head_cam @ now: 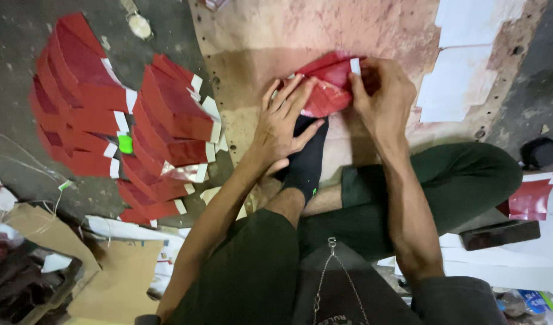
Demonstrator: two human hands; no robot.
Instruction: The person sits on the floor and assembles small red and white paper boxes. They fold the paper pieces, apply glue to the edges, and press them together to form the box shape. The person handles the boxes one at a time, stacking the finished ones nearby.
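Note:
I sit on the floor with a stained wooden board in front of me. A shiny red paper piece with a white strip at its corner lies on the board. My left hand lies flat on the red piece's left part, fingers spread, pressing it down. My right hand pinches the red piece's right edge by the white strip. My foot in a black sock rests on the board just below the piece.
Rows of folded red paper pieces with white tabs fan out on the grey floor at left. White paper sheets lie at upper right. A red sheet, a dark block and cardboard scraps lie around my legs.

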